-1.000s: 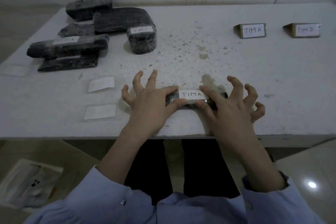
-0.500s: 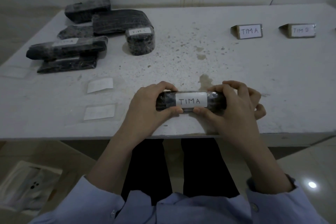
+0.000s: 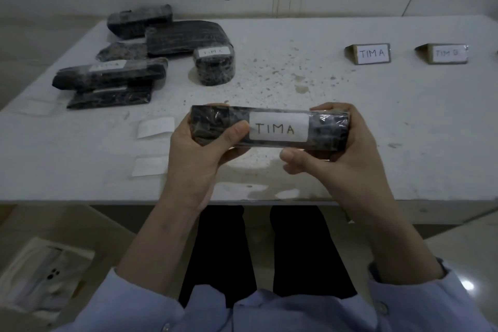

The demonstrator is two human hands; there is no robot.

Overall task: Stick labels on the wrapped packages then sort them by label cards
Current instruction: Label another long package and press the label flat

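Wrapped package (image 3: pixel 269 128) held above the counter (image 3: pixel 404 116)
We grasp it at both ends, left hand (image 3: pixel 199 148) and right hand (image 3: pixel 347 153) fingers curled around it, label (image 3: pixel 279 127) reading TIMA.

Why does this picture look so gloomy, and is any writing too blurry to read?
Head view: light is dim and grey. Head view: the label on the package is sharp, reading TIMA; it glints near the right hand. Head view: the far right card is washed out, last letter unclear.
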